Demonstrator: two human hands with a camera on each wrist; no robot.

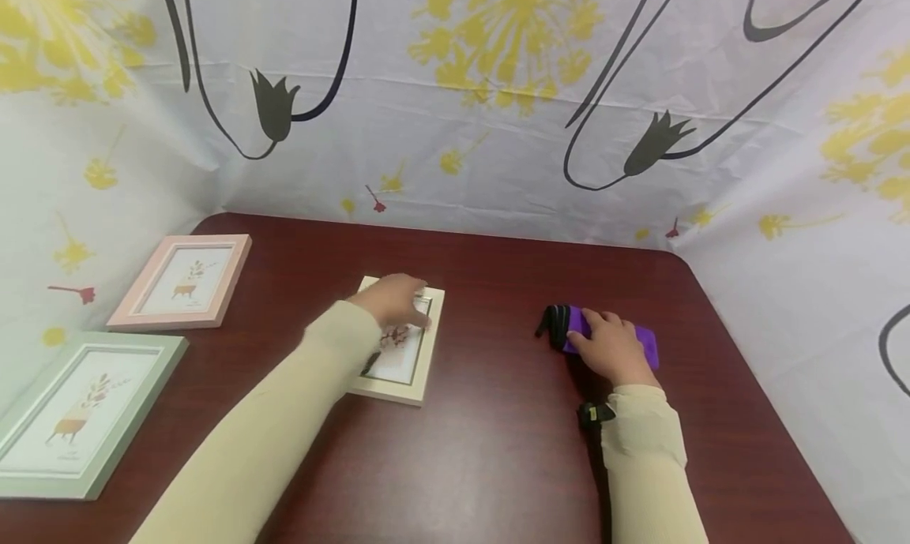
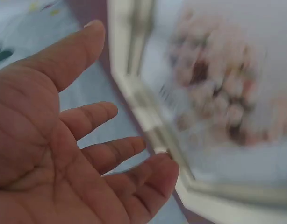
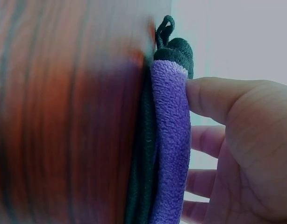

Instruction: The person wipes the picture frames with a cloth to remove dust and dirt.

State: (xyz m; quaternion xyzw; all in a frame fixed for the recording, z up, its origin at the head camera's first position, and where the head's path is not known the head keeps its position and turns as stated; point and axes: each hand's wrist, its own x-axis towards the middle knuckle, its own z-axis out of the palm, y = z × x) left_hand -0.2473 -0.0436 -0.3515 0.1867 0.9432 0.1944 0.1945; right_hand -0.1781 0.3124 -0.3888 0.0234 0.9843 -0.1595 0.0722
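Note:
A cream picture frame point(image 1: 428, 350) lies at the middle of the table, with a floral print behind its pane. My left hand point(image 1: 389, 298) hovers over its far end, and the thumb and fingers are spread. In the left wrist view, the little finger point(image 2: 157, 184) is right at the frame's border point(image 2: 148, 116). On the right, a purple fuzzy cloth bundle point(image 1: 645, 343) with black trim lies on the table. My right hand point(image 1: 614, 350) rests on it from above. The right wrist view has the thumb point(image 3: 209, 95) and extended fingers against its purple side point(image 3: 169, 144).
A pink picture frame point(image 1: 212, 315) lies at the far left of the dark red wooden table point(image 1: 498, 465). Nearer, a green picture frame point(image 1: 128, 429) lies at the left edge. A patterned white sheet point(image 1: 455, 185) surrounds the table's back and sides.

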